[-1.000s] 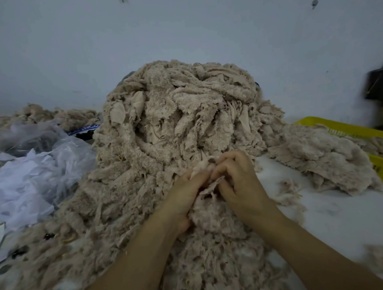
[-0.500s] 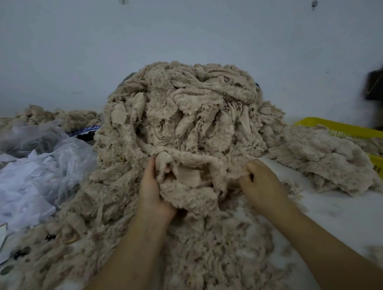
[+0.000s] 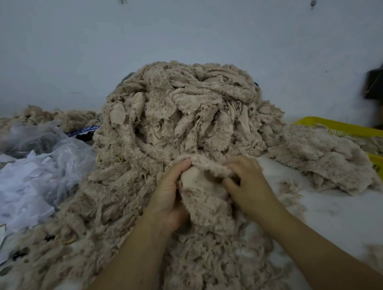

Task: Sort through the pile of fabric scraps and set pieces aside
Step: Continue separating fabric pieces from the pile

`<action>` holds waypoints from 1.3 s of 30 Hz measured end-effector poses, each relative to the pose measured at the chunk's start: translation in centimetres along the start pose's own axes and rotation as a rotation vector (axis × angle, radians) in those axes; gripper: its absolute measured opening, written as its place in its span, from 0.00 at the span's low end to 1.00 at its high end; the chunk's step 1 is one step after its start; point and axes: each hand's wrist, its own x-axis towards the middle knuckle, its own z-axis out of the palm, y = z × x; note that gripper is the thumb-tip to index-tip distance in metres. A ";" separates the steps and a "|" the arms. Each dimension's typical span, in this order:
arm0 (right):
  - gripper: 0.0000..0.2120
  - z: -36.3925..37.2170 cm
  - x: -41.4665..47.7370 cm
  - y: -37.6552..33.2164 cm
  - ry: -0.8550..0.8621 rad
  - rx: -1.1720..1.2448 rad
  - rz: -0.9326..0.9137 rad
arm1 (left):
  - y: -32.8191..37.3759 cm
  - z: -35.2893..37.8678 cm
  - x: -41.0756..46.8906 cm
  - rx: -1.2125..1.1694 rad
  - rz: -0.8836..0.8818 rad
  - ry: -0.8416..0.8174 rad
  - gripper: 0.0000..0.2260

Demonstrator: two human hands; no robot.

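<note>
A tall pile of beige fleecy fabric scraps (image 3: 185,114) rises against the wall in the middle of the view and spreads down toward me. At its front foot both hands hold one fluffy beige scrap (image 3: 206,188). My left hand (image 3: 169,194) grips its left edge, thumb on top. My right hand (image 3: 247,182) pinches its upper right edge with curled fingers. The scrap hangs between them, smooth backing facing me.
A smaller heap of beige scraps (image 3: 325,158) lies to the right, spilling over a yellow plastic crate (image 3: 350,129). Clear plastic bags with white fabric (image 3: 31,173) sit at the left. A dark bag (image 3: 378,82) hangs at the right wall. The white table surface (image 3: 334,215) shows at the right.
The hands spread apart while pulling a scrap out of the pile, then came back together. They now hold the scrap bunched between them, nearer to me.
</note>
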 end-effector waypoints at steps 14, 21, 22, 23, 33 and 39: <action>0.19 -2.1 0.5 0.2 0.183 0.820 0.600 | -0.5 0.4 0.0 0.419 0.109 0.336 0.16; 0.18 -0.8 -0.6 -1.1 -0.028 0.359 0.208 | -2.2 1.7 -0.4 0.892 0.308 0.027 0.23; 0.14 -0.7 -0.6 -1.3 -0.036 0.355 0.167 | -2.3 1.7 -0.5 0.877 0.292 0.018 0.21; 0.11 -0.8 -0.6 -1.4 -0.028 0.353 0.140 | -2.4 1.7 -0.5 0.861 0.282 0.035 0.21; 0.10 -1.7 0.0 0.3 0.085 0.165 0.273 | -0.3 1.2 -1.1 0.265 0.151 0.093 0.15; 0.07 -2.6 0.3 -0.1 0.134 0.667 0.546 | 0.2 1.0 -0.5 0.066 0.032 0.219 0.08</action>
